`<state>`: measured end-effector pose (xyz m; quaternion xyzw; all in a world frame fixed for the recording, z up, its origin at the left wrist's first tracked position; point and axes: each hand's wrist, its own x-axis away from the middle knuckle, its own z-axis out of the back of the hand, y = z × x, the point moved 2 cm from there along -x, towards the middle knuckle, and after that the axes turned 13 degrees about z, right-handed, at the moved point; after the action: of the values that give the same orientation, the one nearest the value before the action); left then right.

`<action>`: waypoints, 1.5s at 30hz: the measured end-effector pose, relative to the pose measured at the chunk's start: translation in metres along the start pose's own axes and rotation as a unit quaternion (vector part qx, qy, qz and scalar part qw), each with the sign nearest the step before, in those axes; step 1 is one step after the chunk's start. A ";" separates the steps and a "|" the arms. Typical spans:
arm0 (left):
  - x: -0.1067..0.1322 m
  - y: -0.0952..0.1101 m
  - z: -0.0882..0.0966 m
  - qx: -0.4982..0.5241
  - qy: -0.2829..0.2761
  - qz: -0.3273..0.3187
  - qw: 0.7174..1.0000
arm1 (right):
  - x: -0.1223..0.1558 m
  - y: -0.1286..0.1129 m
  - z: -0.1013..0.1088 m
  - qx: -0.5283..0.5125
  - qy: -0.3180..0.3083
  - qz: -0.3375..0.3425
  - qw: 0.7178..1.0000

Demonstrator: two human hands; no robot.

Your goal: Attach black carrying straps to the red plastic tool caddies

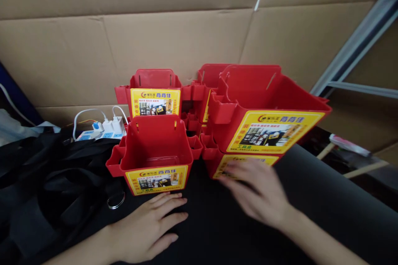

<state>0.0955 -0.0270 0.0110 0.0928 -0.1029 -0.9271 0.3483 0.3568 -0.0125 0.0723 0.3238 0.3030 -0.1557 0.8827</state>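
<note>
Several red plastic bins with yellow labels stand on a black cloth (pixel 217 232). My left hand (pixel 147 225) lies flat and open on the cloth, fingertips just below the front small bin (pixel 157 153). My right hand (pixel 258 192) is open with fingers spread, blurred by motion, its fingertips at the yellow label of the lower bin (pixel 245 165) in the right stack. A large bin (pixel 267 107) sits tilted on top of that lower bin. Another small bin (pixel 154 91) stands behind the front one, and more bins (pixel 199 99) are at the back middle.
Cardboard sheets (pixel 174 29) form the wall behind. A white power strip (pixel 105 130) with plugs and cables lies at left. Crumpled black fabric (pixel 40 174) and a metal ring (pixel 116 201) lie at left. A metal shelf frame (pixel 357 45) stands at right.
</note>
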 end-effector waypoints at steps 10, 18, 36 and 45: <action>0.001 0.001 0.000 -0.012 0.010 -0.016 1.000 | 0.005 0.141 0.088 -0.132 -0.064 -0.251 0.957; 0.003 0.003 0.000 -0.053 0.022 -0.013 0.998 | 0.005 0.147 0.091 -0.147 -0.020 -0.247 0.957; -0.129 0.066 -0.004 -0.361 0.303 -0.005 0.882 | 0.003 0.140 0.077 -0.229 0.034 -0.300 0.926; -0.124 0.063 -0.003 -0.329 0.291 -0.007 0.898 | 0.017 0.111 0.094 -0.162 0.072 -0.408 0.896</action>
<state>0.2275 0.0082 0.0365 0.2395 0.3142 -0.8423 0.3667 0.4633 0.0058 0.1715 0.0345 0.4926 -0.4265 0.7578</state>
